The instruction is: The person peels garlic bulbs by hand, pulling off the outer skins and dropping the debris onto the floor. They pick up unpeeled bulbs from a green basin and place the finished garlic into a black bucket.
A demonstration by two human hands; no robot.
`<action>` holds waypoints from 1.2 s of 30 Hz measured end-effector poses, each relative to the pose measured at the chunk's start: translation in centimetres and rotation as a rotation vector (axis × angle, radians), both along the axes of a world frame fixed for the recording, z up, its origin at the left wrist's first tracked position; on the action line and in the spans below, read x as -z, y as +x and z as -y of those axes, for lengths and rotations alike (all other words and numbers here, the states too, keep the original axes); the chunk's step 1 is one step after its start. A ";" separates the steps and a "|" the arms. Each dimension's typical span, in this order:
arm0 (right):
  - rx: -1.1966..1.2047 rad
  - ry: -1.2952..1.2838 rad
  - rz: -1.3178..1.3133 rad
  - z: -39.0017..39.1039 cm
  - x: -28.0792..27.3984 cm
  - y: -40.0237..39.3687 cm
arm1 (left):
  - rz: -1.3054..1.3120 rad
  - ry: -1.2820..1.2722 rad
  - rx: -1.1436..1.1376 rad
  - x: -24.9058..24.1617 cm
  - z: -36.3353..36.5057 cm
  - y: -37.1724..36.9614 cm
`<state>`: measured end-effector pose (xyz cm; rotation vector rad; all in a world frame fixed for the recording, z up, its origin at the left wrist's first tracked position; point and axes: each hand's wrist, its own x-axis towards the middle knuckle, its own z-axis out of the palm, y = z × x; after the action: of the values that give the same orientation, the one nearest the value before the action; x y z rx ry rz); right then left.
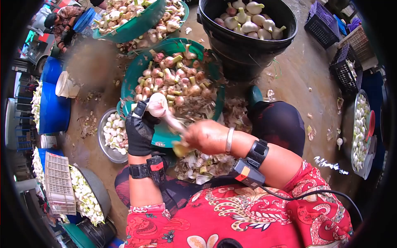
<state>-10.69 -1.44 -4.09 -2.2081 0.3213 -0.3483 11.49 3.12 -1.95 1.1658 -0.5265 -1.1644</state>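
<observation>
My left hand (139,131), in a black glove, is closed around a pinkish-white garlic bulb (157,105), raised over the near rim of a green basin (131,70). Just right of it, my bare right hand (209,136) is closed and smeared by motion. A pale streak runs from the bulb to its fingers, and a yellowish-brown blur shows below them; what they grip cannot be made out. Unpeeled garlic bulbs (180,78) and loose skins fill the basin. Garlic skins (202,167) are heaped below my right hand.
A metal bowl of peeled cloves (115,134) stands at left. A black bucket (244,53) with large bulbs stands ahead, beside another green basin (138,31). Blue tubs (56,107) line the left; crates (322,25) stand at right. A person (66,20) sits far left.
</observation>
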 end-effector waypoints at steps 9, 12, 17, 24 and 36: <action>0.594 0.302 0.084 2.6 -2.3 -0.7 | -0.224 0.021 0.031 0.7 0.1 -3.2; 0.573 0.297 0.125 3.2 -2.5 -0.6 | -0.513 0.036 0.143 0.9 0.5 -4.7; 0.827 0.351 0.230 4.4 -1.6 -1.3 | -0.119 0.040 0.091 -0.9 4.4 -2.8; 0.854 0.423 0.258 4.8 -2.6 -2.2 | 0.371 -0.318 0.415 -7.4 11.0 -2.5; 0.836 0.234 0.060 4.7 -3.0 -1.8 | 1.452 0.728 0.648 21.1 9.3 6.6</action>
<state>-12.53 -6.19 -1.06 -1.7350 1.1895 -0.7727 18.10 -6.18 -23.07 2.5694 -1.7551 -0.8400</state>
